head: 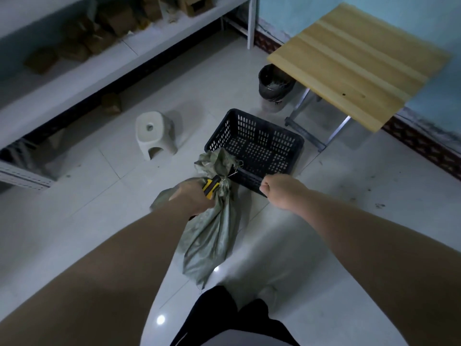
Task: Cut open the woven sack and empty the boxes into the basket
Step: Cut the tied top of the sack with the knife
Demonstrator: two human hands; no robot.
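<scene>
A grey-green woven sack (212, 236), tied at the neck with string, hangs in front of me. My left hand (192, 198) grips its neck just below the tie, together with a yellow and black utility knife (211, 186). The knife's tip lies at the string. A dark plastic lattice basket (259, 146) stands on the floor just beyond the sack, and nothing shows inside it. My right hand (277, 191) is curled round the basket's near rim. The boxes are hidden inside the sack.
A small white plastic stool (154, 136) stands left of the basket. A folding wooden table (359, 61) stands at the right, with a dark bin (274, 86) under its edge. White shelving (104, 66) with cardboard boxes runs along the left. The floor is glossy tile.
</scene>
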